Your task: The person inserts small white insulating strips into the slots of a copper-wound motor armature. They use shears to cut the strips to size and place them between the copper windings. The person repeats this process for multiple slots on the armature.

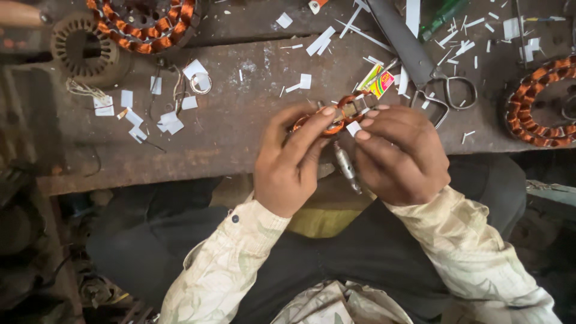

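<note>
Pinching a shiny copper wire coil (327, 120) between both our hands, left hand (292, 162) and right hand (399, 153) gripping it just above the rusty, rough table (240, 132), white paper scraps (171, 123) scattered around.

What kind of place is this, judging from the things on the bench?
Probably a motor-rewinding workshop: a copper-wound stator lies on the worn bench among white paper slips and scissors, and both hands hold a small copper coil.

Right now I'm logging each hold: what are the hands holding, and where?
Both hands, left hand and right hand, pinch a small copper coil by its ends.
</note>
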